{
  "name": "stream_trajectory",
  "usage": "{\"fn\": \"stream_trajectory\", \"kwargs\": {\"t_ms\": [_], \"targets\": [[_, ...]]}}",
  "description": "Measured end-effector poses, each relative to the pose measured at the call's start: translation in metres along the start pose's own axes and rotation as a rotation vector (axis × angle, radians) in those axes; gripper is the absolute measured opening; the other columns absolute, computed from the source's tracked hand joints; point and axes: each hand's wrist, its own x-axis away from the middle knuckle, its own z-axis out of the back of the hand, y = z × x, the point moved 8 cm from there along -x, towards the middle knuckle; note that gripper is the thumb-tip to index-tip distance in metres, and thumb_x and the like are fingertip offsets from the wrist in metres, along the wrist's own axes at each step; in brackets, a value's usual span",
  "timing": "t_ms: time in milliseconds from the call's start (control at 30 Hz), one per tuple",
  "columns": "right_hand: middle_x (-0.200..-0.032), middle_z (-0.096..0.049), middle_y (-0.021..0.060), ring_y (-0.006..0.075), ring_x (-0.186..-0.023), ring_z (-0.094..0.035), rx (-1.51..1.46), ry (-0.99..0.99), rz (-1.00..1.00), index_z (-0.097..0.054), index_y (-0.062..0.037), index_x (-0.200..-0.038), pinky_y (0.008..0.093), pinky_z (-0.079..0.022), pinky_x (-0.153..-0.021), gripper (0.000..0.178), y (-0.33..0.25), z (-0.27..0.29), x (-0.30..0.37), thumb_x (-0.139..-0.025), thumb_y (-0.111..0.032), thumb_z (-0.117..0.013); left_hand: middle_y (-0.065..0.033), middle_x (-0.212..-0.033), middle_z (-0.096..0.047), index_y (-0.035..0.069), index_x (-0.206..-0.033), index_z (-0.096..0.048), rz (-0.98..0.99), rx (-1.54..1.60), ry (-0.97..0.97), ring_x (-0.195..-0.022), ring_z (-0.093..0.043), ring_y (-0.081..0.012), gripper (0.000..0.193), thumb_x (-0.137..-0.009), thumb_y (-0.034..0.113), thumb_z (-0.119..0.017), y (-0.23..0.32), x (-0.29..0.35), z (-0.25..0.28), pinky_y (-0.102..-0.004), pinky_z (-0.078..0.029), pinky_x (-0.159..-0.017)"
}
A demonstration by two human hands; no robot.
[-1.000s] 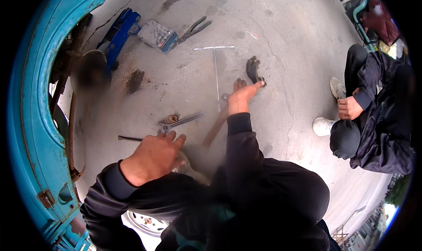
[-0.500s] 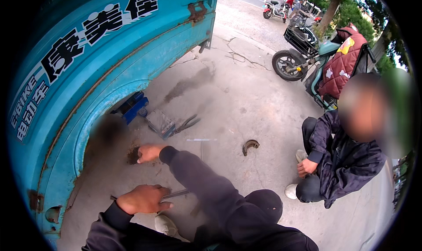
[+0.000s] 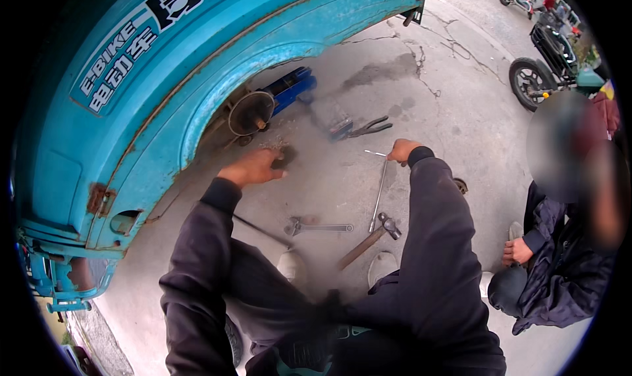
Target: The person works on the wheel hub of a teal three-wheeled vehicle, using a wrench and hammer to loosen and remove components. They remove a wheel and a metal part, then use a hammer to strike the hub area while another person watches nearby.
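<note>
On the right, my right hand [image 3: 403, 151] is closed on a T-handle wrench [image 3: 378, 195], whose long thin shaft slants down to the concrete by a hammer [image 3: 362, 249]. My left hand [image 3: 255, 167] reaches out below the wheel arch, thumb and fingers apart, with a dark patch on the ground just beyond the fingertips. Near it, under the arch, is a bare round hub [image 3: 247, 114] with a stub in its middle. An adjustable wrench [image 3: 324, 228] and a dark thin bar [image 3: 262, 231] lie between my arms, close to my shoes.
A rusty teal vehicle body [image 3: 263, 30] fills the upper left. Under it sits a blue jack [image 3: 293, 89]. Pliers [image 3: 372, 127] lie beyond my hands. A curved brake shoe [image 3: 461, 186] is beside my right sleeve. Someone crouches at the right [image 3: 559, 257], near a parked scooter [image 3: 532, 83].
My right hand has moved from the ground by the wheel arch to the right and taken hold of the T-handle wrench. My left hand has moved forward toward the hub. The view has shifted left.
</note>
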Motion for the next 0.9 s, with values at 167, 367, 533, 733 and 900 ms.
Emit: {"fn": "stream_trajectory", "kwargs": {"t_ms": [167,367,533,733,900], "targets": [[-0.090,-0.070,0.0227,0.0351,-0.086,-0.068,-0.058,0.314,0.141,-0.071,0.0056,-0.095,0.0450,-0.053,-0.075,0.042,0.020,0.037,-0.025,-0.083,-0.035,-0.070,-0.0238,-0.128,-0.062,0.003,-0.133,-0.057,0.141,0.047,0.169,-0.123,-0.056,-0.0395,0.060,-0.089,0.043,-0.067,-0.028,0.027,0.017,-0.0453,-0.045,-0.103],[-0.092,-0.072,0.0235,0.0360,-0.087,-0.070,-0.131,0.241,0.221,-0.071,0.0073,-0.092,0.0460,-0.052,-0.080,0.044,-0.043,0.039,-0.020,-0.085,-0.036,-0.069,-0.0256,-0.128,-0.061,0.002,-0.134,-0.055,0.432,-0.091,0.375,-0.123,-0.056,-0.0414,0.059,-0.090,0.039,-0.066,-0.076,0.026,0.029,-0.0461,-0.046,-0.102],[-0.076,-0.070,0.0158,0.0297,-0.072,-0.068,-0.113,0.247,0.331,-0.069,0.0039,-0.093,0.0432,-0.051,-0.071,0.038,-0.100,0.032,-0.015,-0.089,-0.034,-0.069,-0.0283,-0.122,-0.063,0.000,-0.131,-0.056,0.571,-0.055,0.586,-0.118,-0.059,-0.0420,0.055,-0.089,0.035,-0.066,-0.150,0.027,0.034,-0.0474,-0.047,-0.098],[-0.077,-0.070,0.0165,0.0296,-0.076,-0.068,-0.062,0.296,0.326,-0.069,0.0037,-0.086,0.0433,-0.051,-0.074,0.039,-0.081,0.039,-0.018,-0.089,-0.035,-0.069,-0.0222,-0.109,-0.070,0.005,-0.122,-0.064,0.534,-0.103,0.316,-0.107,-0.065,-0.0387,0.043,-0.089,0.031,-0.066,-0.112,0.019,0.019,-0.0442,-0.051,-0.093],[-0.105,-0.071,0.0222,0.0354,-0.094,-0.070,-0.122,0.242,0.240,-0.070,0.0035,-0.107,0.0467,-0.053,-0.084,0.040,-0.071,0.044,0.003,-0.089,-0.033,-0.068,-0.0149,-0.090,-0.074,0.010,-0.105,-0.070,0.491,-0.267,0.567,-0.089,-0.070,-0.0356,0.029,-0.087,0.033,-0.068,-0.096,0.028,0.047,-0.0455,-0.055,-0.079]]}}
